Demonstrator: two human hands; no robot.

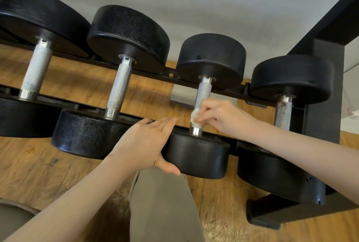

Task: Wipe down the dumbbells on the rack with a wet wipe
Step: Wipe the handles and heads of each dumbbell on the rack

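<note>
Four dumbbells sit on the rack (223, 91); the third is being wiped.
Right hand (223, 117) pinches the wet wipe (194, 115) against the knurled handle (202, 103); left hand (147, 142), its grip wide, braces the near head (198, 156), probably against rolling.

Four black dumbbells (202, 105) with knurled steel handles lie across the rack (229, 94); a small white wipe (194, 115) touches the third handle.

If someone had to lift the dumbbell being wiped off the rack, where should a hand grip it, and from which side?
Probably the knurled handle of the third dumbbell, taken from above: it spans the open gap between the rack rails, and the round heads look too wide. The right hand presses the wipe there.
</note>
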